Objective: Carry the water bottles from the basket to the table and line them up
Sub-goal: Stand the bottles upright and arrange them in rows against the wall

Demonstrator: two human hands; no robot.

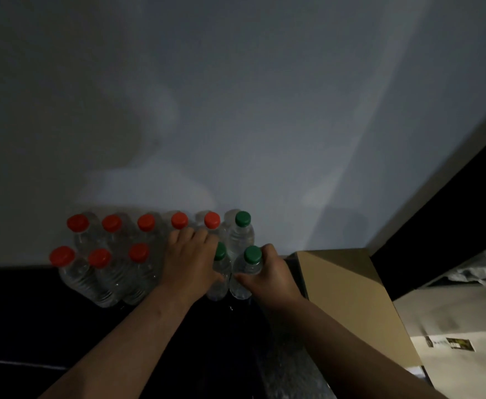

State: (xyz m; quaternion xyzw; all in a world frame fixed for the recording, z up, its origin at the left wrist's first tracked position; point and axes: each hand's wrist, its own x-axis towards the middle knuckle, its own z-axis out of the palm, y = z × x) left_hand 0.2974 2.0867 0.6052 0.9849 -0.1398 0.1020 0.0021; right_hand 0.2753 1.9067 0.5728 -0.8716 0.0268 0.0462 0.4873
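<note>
Lining up on the dark table (20,312): left hand (190,254) wraps a green-capped bottle (221,272), right hand (267,272) grips the second green-capped bottle (243,280). Next, probably release both upright, level with the red-capped bottles (100,272).

Left of the tan cardboard box (342,298): eight red caps (179,220), three green caps (242,218), clear bottles (240,240); black surface (20,312); grey wall (236,96).

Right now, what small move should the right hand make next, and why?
Probably let go. The right hand grips the end green-capped bottle, which seems to stand upright on the table already, closing the front row beside the neighbouring green-capped bottle.
</note>
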